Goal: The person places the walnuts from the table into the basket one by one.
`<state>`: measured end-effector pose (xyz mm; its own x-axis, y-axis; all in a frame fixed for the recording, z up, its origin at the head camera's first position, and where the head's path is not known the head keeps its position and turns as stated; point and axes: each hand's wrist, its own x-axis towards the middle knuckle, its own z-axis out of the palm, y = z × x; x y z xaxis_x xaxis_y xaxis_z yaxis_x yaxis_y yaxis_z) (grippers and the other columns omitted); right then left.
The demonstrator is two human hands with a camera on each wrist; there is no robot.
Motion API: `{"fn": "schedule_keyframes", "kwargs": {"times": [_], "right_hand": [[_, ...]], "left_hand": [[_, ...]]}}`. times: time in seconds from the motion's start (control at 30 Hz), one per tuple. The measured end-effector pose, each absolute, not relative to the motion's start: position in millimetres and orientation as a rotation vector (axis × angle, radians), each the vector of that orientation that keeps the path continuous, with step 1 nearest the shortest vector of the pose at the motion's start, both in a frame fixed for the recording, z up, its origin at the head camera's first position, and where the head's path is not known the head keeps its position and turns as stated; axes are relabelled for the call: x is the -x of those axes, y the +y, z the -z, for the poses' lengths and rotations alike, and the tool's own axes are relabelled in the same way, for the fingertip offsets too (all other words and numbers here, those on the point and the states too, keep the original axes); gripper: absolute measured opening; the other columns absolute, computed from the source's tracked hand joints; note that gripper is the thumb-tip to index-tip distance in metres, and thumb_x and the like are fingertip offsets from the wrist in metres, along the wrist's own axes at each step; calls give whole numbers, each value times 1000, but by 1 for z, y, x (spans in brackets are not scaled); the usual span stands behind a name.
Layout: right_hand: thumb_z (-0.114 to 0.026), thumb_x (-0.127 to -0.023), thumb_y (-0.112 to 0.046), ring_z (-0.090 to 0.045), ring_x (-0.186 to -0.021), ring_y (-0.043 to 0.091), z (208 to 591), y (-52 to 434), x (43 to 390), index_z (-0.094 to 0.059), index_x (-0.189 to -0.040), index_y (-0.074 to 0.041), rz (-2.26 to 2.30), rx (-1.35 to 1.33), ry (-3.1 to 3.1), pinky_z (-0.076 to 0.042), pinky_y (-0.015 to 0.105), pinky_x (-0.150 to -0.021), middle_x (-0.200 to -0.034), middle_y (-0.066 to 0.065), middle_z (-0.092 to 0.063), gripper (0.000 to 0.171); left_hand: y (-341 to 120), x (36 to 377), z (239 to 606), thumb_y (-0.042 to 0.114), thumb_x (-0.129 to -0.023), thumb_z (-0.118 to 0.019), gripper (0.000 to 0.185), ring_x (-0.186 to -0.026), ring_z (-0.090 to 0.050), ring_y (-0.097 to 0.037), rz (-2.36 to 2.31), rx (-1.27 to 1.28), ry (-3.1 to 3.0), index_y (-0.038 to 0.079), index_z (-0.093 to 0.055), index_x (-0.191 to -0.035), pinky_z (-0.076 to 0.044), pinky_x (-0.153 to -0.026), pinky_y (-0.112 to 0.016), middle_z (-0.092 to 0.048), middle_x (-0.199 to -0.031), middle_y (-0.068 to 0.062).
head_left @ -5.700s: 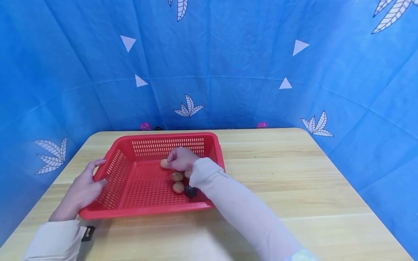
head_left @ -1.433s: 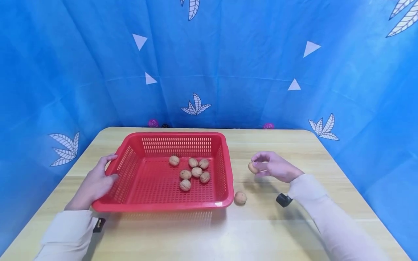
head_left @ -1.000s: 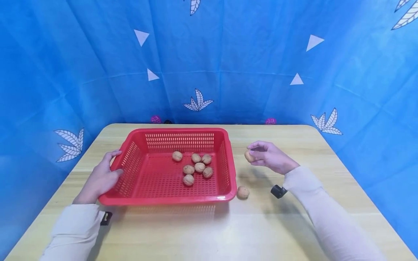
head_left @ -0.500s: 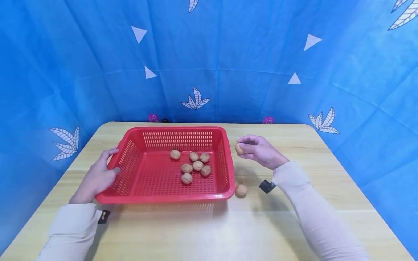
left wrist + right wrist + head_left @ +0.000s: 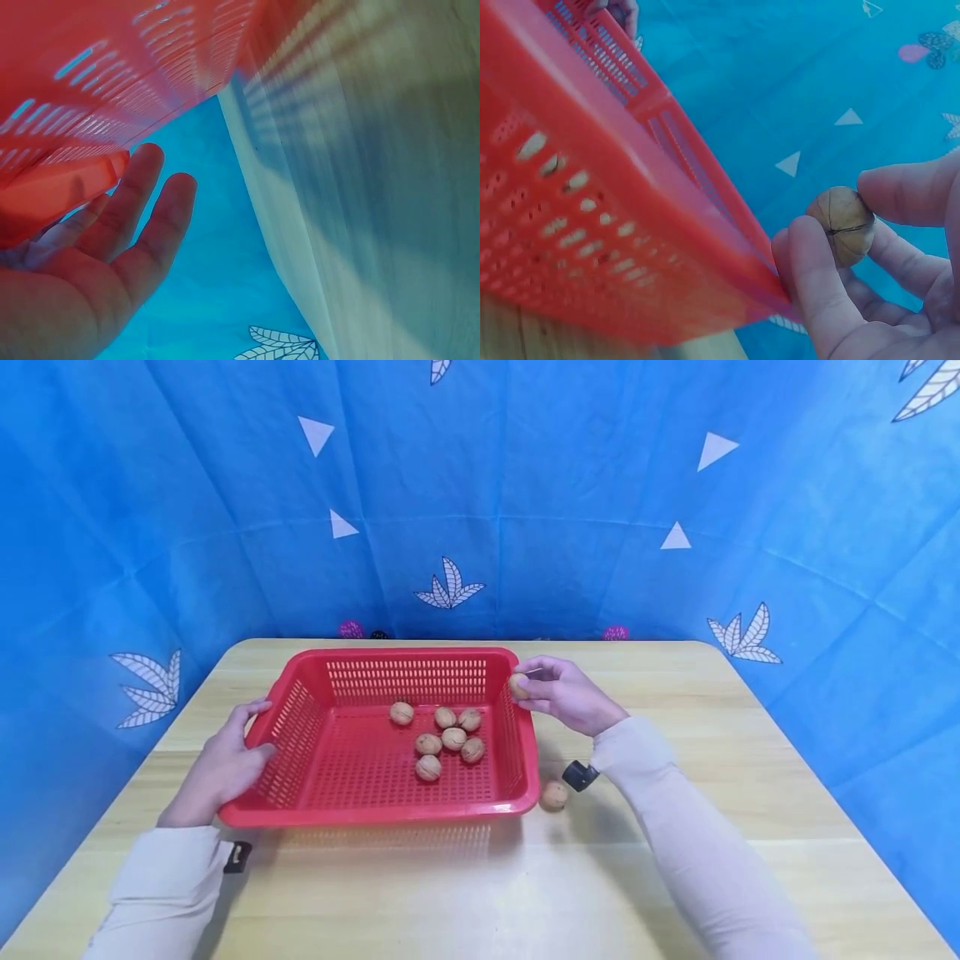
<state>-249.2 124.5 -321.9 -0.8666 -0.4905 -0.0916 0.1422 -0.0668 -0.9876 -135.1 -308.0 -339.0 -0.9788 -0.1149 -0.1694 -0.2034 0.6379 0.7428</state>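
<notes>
- A blue cloth backdrop (image 5: 525,510) printed with white leaves and triangles encloses three sides.
- A light wooden table (image 5: 720,760) stands before it, evenly lit.

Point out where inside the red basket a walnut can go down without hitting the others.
The basket floor is bare on its left half, beside the left hand, and along the near wall. Six walnuts crowd right of centre, below the right hand.
</notes>
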Motion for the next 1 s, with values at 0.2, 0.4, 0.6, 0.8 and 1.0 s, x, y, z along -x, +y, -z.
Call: {"fn": "schedule_keyframes", "kwargs": {"times": [0.2, 0.4, 0.6, 0.8, 1.0], "right_hand": [[-55, -96, -1, -60, -103, 28, 316, 107, 253, -48, -123, 5, 1997, 390, 1781, -41, 48, -103, -113, 17, -56, 28], [-55, -96, -1, -60, -98, 23, 314, 87, 257, -51, -121, 4, 2012, 370, 1764, -49, 39, -96, -107, 11, -56, 26], [-53, -96, 2, -60, -91, 19, 314, 67, 259, -51, -119, 4, 2035, 372, 1731, -49, 39, -96, -103, 10, -56, 24], [-57, -95, 0, -60, -89, 20, 317, 49, 263, -54, -117, 2, 2028, 310, 1750, -52, 35, -90, -103, 10, -57, 23], [-60, -94, -3, -59, -84, 20, 319, 30, 266, -53, -122, 3, 1975, 273, 1742, -54, 33, -86, -98, 11, -59, 29]], "left_hand": [[-307, 135, 339, 15, -92, -60, 87, -108, -53, -47, -1291, 295, 2731, 14, -2, -157, -59, -68, -44, -35, -139, -31], [-307, 134, 339, 16, -91, -62, 89, -111, -50, -49, -1309, 316, 2714, 15, -2, -157, -58, -68, -45, -33, -140, -31], [-309, 137, 336, 15, -91, -61, 87, -108, -52, -48, -1273, 290, 2741, 12, -3, -156, -59, -68, -44, -34, -138, -33], [-311, 138, 337, 14, -92, -60, 85, -106, -54, -46, -1291, 287, 2727, 13, -4, -156, -59, -67, -43, -34, -138, -33], [-309, 136, 340, 15, -91, -63, 90, -109, -53, -47, -1321, 309, 2715, 15, -3, -157, -59, -68, -44, -34, -140, -31]]}}
